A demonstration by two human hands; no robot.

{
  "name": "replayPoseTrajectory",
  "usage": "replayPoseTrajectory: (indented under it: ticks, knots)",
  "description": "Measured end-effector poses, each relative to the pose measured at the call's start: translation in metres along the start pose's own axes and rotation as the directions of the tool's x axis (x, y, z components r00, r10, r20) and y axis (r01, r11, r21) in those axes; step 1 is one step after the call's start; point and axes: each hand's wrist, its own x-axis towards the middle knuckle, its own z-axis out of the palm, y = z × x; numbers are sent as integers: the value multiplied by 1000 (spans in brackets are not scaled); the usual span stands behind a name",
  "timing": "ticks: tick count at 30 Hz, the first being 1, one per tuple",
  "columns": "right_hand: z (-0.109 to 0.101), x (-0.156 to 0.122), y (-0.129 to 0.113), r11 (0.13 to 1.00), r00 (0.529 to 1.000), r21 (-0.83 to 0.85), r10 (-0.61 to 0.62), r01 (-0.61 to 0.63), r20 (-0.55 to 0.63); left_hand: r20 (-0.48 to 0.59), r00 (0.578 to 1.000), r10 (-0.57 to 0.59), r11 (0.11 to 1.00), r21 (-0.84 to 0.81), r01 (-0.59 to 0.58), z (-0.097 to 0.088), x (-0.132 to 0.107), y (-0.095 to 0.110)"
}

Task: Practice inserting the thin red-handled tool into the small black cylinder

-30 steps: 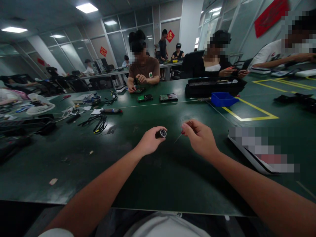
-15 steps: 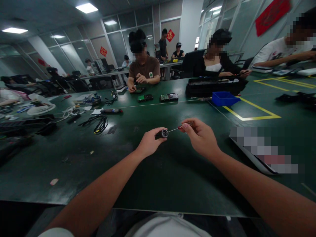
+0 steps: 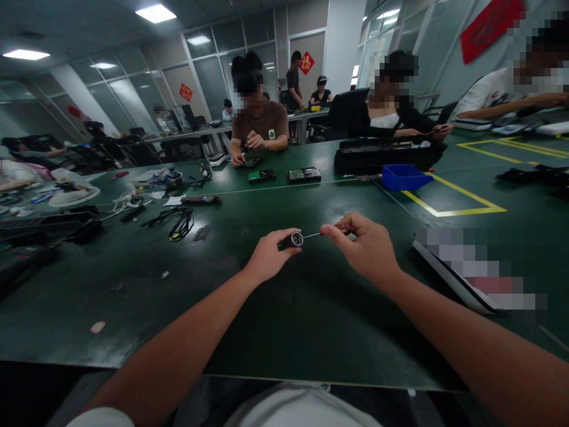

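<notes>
My left hand (image 3: pixel 271 255) is closed around a short black cylinder (image 3: pixel 296 239) whose round silver-rimmed end faces right; its exact kind is unclear. Thumb and fingers grip it from both sides, hiding part of its body. To the right, my right hand (image 3: pixel 362 243) pinches a screwdriver (image 3: pixel 313 234) by its red handle end. The thin metal shaft points left, its tip at the round end of the cylinder. Whether the tip sits in a screw cannot be made out. Both hands are held above the green table (image 3: pixel 284 332).
Black cables (image 3: pixel 178 225) and a dark pen-like tool (image 3: pixel 201 200) lie to the left. Circuit boards (image 3: pixel 304 174) are across the table, near a blue bin (image 3: pixel 405 177) and a long black case (image 3: pixel 389 155). A blurred white packet (image 3: pixel 471 273) lies at right. Co-workers sit opposite.
The fingers of my right hand have shifted on the screwdriver handle, the thumb further forward towards the shaft. My left hand and the cylinder have barely moved.
</notes>
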Motion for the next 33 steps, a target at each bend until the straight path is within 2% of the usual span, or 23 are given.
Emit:
replayPoseTrajectory:
  ticks: [13,19,25,33]
  knots:
    - [-2,0,2,985,979,110,-150,135,136,1,1000,17,1000,-9,-17,1,0,-4]
    - [-2,-1,3,986,970,157,-86,51,225,13,1000,27,1000,-12,-26,1,1,-4]
    - [1,0,6,994,980,106,-51,31,191,22,999,39,999,-14,-39,1,0,-2]
    - [1,-2,8,985,964,164,-92,52,250,22,999,36,999,-20,-36,0,0,-2]
